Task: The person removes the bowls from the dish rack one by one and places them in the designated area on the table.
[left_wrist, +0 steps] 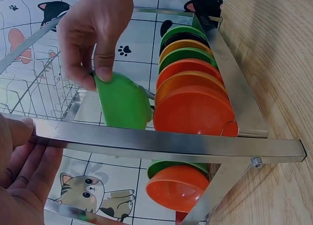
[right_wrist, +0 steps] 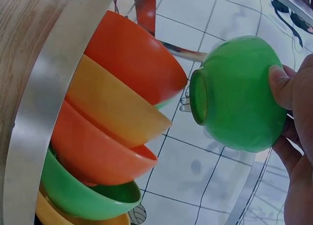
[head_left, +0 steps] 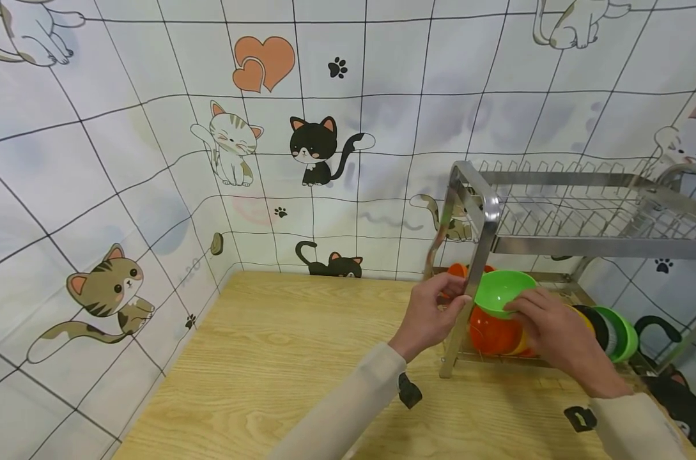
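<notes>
My right hand (head_left: 549, 322) pinches a light green bowl (head_left: 500, 291) by its rim, thumb on the outside. The bowl is tilted, its foot ring showing in the right wrist view. It is above a row of orange, yellow and green bowls (right_wrist: 137, 58) on the lower level of a metal dish rack (head_left: 601, 246). My left hand (head_left: 434, 313) grips the rack's left front post (left_wrist: 117, 139), thumb on one side and fingers on the other. At the rack's back left, another orange bowl (left_wrist: 178, 186) stands in front of a green one.
The rack's upper level has wire slots (head_left: 583, 211) with a flat metal rail in front. The rack stands on a wood-grain table (head_left: 278, 345) against a tiled, cat-printed wall (head_left: 382, 128). Two small black pieces, one of them a black clip (head_left: 580, 418), appear near the sleeves.
</notes>
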`<control>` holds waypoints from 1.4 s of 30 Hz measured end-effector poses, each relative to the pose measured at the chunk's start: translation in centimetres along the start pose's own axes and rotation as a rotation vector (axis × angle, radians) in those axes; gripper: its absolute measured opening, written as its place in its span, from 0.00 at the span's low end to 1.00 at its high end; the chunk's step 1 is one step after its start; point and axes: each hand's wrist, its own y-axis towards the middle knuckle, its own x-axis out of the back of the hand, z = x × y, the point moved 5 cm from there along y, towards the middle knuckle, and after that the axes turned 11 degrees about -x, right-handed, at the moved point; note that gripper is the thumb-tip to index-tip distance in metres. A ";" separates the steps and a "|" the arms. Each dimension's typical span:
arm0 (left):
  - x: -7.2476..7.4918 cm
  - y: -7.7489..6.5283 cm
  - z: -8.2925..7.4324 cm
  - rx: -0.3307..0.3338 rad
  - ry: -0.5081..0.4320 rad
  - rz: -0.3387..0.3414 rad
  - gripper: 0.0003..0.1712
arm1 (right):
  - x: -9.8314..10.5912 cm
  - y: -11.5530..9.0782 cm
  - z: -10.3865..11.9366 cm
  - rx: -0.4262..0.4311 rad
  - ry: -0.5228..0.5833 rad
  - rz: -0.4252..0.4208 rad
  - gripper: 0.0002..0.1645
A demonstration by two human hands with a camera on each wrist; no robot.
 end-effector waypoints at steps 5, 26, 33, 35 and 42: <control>0.0 0.0 0.2 0.004 -0.011 -0.005 0.11 | 0.6 -0.3 0.0 -0.031 0.019 -0.044 0.37; 0.0 -0.1 0.0 0.034 0.000 0.010 0.12 | 4.2 -1.7 0.9 -0.161 0.208 -0.112 0.30; 0.1 -0.2 0.1 0.026 0.022 0.034 0.13 | 6.1 -2.2 1.9 -0.222 0.198 -0.114 0.26; 0.1 -0.2 0.1 0.032 0.017 0.046 0.13 | 6.6 -2.4 2.3 -0.222 0.200 -0.120 0.28; 0.4 -0.2 0.3 0.061 -0.015 0.085 0.16 | 7.9 -2.3 4.0 -0.199 0.222 -0.086 0.34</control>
